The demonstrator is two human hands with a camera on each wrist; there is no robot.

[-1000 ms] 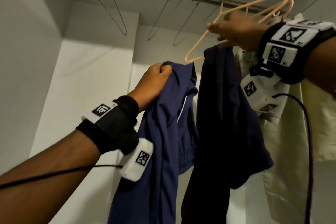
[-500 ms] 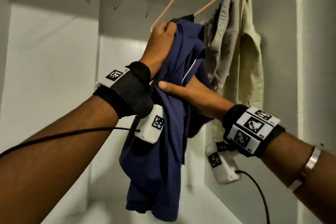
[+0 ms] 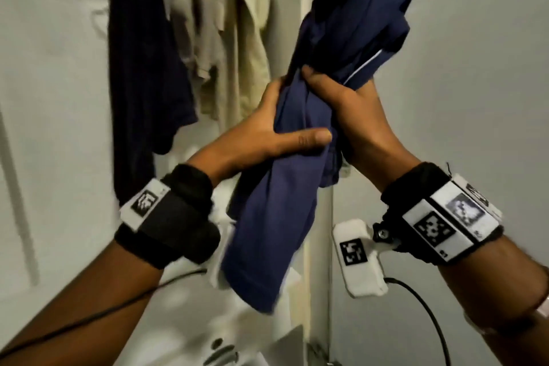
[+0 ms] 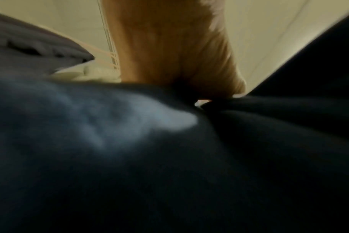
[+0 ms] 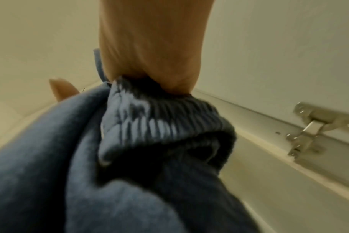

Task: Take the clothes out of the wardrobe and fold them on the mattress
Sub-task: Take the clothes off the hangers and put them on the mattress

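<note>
Both hands gripping bunched navy garment [image 3: 300, 193] mid-length, in front of wardrobe edge [image 3: 318, 116]: L hand [image 3: 267, 134] wrapping just below R hand [image 3: 347, 110]; fabric sticking up above, hanging below.

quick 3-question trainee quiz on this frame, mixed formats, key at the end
1. True or false: both hands grip the blue garment.
2. Which hand grips it higher up? A) left hand B) right hand
3. Fill in: a dark garment and a ____-coloured garment hang in the wardrobe.

Key: 1 true; 2 B; 3 cream.
</note>
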